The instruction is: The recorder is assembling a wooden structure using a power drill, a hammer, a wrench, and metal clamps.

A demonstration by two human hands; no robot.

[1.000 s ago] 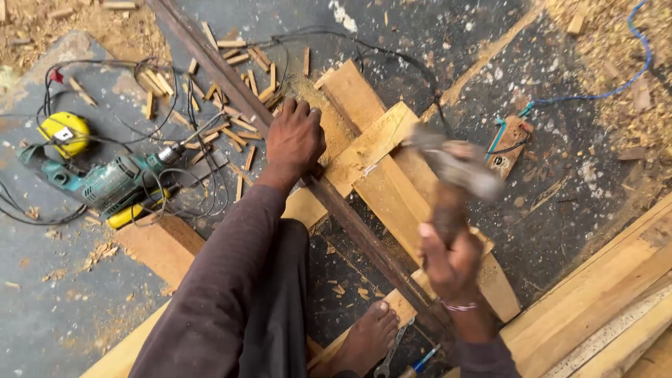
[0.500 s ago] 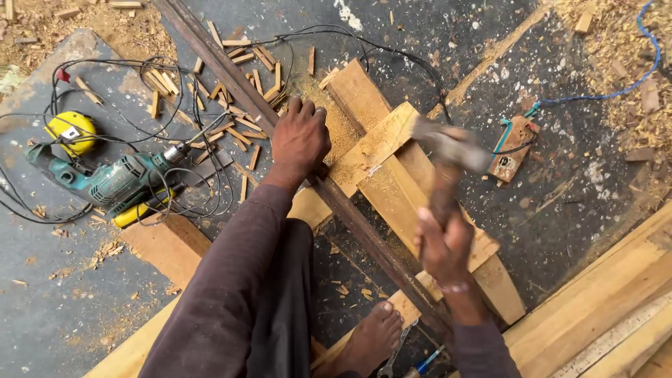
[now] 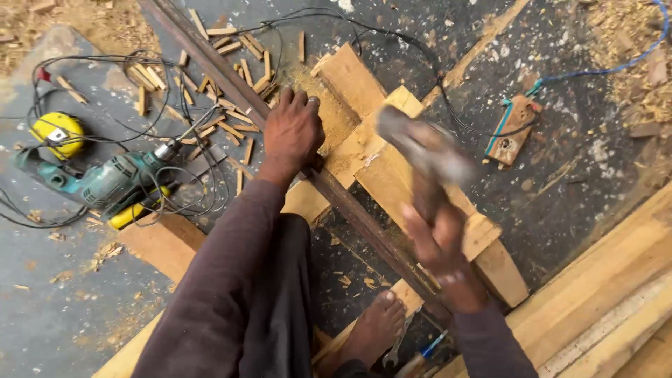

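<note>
Head view: scene listed left to right.
Drill (image 3: 105, 183): teal, laid on floor (image 3: 56, 308) among black cables, yellow part beside it.
Wood offcuts (image 3: 231, 119): scattered near dark rail (image 3: 350, 210).
Left hand (image 3: 294, 129): fingers spread flat, pressed on plank (image 3: 364, 140) at rail; nothing gripped.
Hammer (image 3: 420, 150): blurred, held above plank.
Right hand (image 3: 437, 245): fingers wrapped tight round hammer handle.
Bare foot (image 3: 374, 329): seen by rail, lower centre.

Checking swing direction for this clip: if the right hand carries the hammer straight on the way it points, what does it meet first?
Probably the pale board under the blurred hammer held by the right hand; height is unclear.
</note>
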